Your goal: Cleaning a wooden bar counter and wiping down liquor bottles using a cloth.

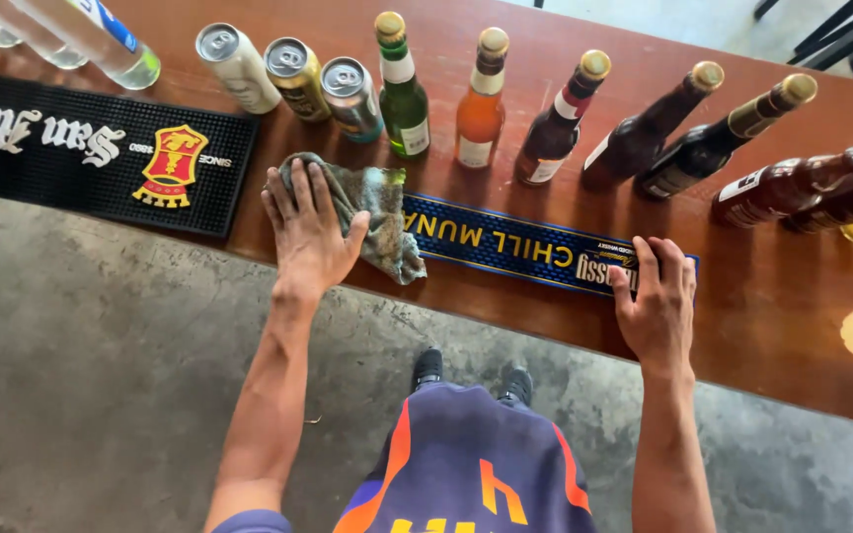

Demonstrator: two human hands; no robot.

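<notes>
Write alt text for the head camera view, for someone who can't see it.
Seen from above, a person's left hand presses a grey rag on a wooden bar counter while the right hand rests on a narrow blue bar mat. Cans and bottles line the far edge.

Clear bottles (71, 35) cut off top-left; cloth (377, 212) hides mat (525, 247) end.

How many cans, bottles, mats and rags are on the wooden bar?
Cans: 3
Capped glass bottles: 8, counting the two overlapping at the right edge
Clear plastic bottles: 3, partly cut off at the top left
Bar mats: 2
Rags: 1, under the left hand
Total: 17
</notes>
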